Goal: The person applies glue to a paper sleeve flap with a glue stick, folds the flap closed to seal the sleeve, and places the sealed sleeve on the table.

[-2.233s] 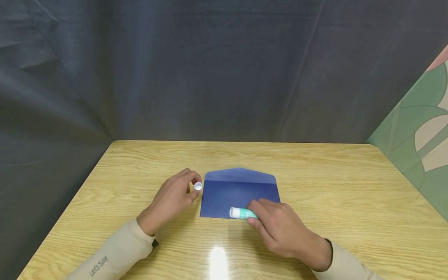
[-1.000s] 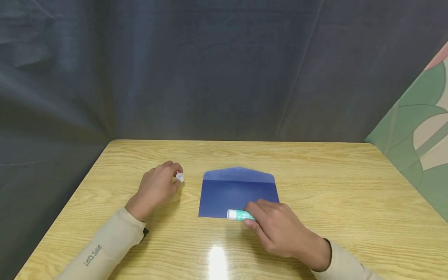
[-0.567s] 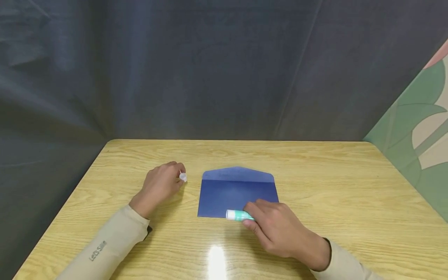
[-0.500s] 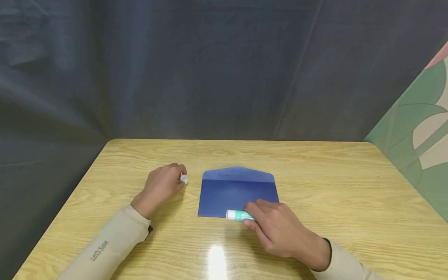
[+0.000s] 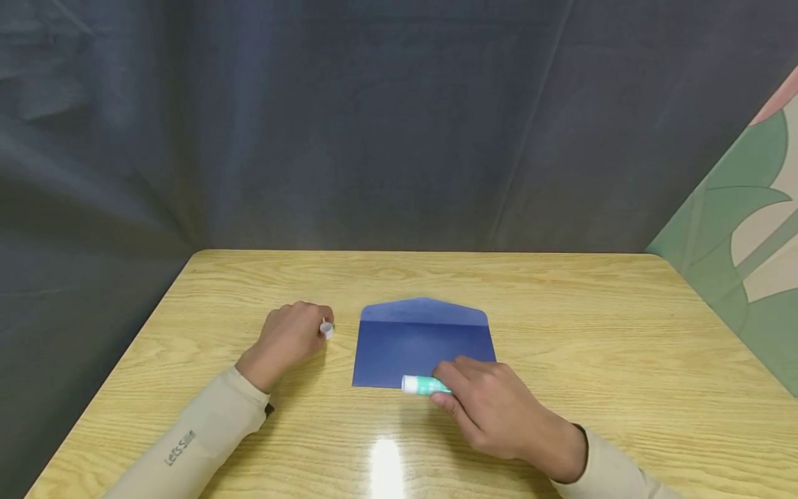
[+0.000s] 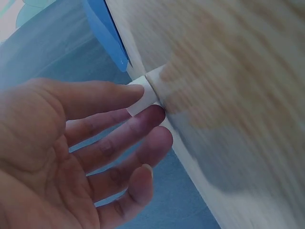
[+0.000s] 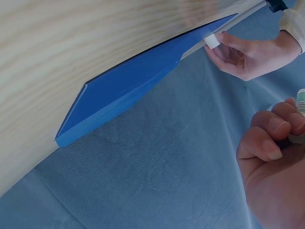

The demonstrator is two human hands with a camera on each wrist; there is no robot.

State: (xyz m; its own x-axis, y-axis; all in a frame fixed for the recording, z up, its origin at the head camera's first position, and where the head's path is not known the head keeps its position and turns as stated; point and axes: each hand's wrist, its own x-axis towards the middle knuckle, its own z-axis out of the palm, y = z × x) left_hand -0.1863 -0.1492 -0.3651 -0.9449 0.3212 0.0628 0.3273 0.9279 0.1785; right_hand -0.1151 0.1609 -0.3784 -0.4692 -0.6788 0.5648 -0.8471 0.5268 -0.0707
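Observation:
A small white cap [image 5: 327, 330] is pinched between the thumb and fingers of my left hand [image 5: 289, 339], left of the blue envelope. In the left wrist view the cap [image 6: 143, 95] is at the wooden tabletop and appears to touch it. My right hand [image 5: 499, 409] grips a white and green glue stick [image 5: 422, 384], uncapped end pointing left, over the envelope's near edge. The blue envelope [image 5: 418, 346] lies flat with its flap [image 5: 430, 312] unfolded away from me; its near right corner is hidden by the right hand.
The wood-grain table [image 5: 592, 319] extends around the envelope on every side. A dark cloth [image 5: 386, 125] hangs behind the table and along its left. A wall panel with green leaf shapes [image 5: 736, 249] stands at the right.
My left hand has carried the cap leftward from beside the envelope, then slightly right and toward me, down to the tabletop. The right hand and glue stick have barely moved.

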